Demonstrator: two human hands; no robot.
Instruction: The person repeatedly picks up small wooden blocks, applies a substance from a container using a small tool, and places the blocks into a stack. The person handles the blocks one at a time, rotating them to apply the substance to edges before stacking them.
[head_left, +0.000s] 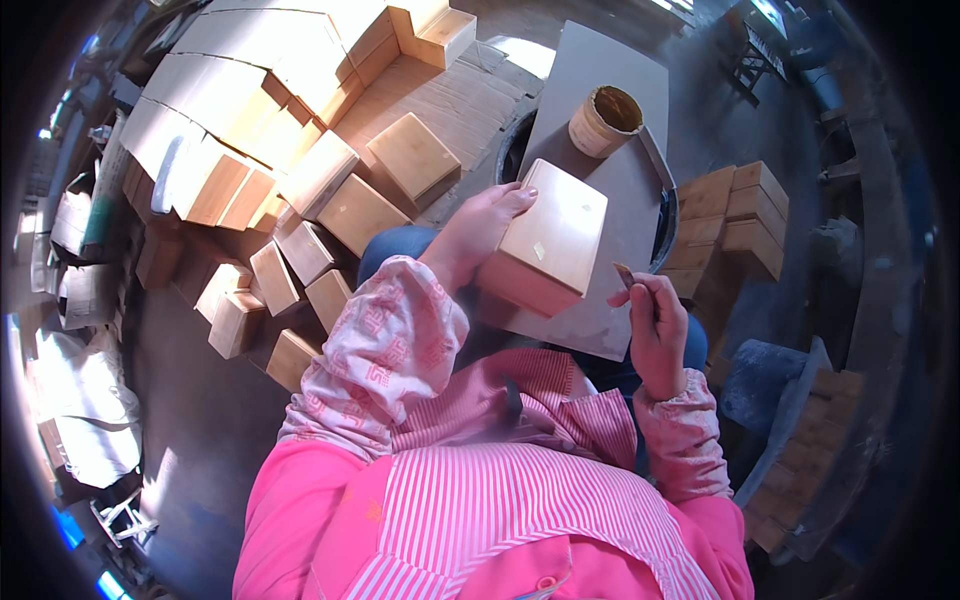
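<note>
My left hand (480, 228) grips a pale wooden box (553, 228) by its left side, thumb over the top edge. The box is tilted above a grey board (590, 60), and a small light diamond mark shows on its upper face. Just right of the box, my right hand (656, 325) pinches a small, thin tool with a brown tip (624, 272). Its exact kind is too small to make out. Beyond the box, an open round tub (594, 136) stands on the board, brown stuff coating its inside.
Several similar wooden boxes (362, 215) lie on the left, beside a large stack (235, 95) and flattened cardboard (430, 100). More boxes are piled at the right (752, 215). A blue-grey container (765, 385) stands at the lower right, near further wooden blocks (815, 450).
</note>
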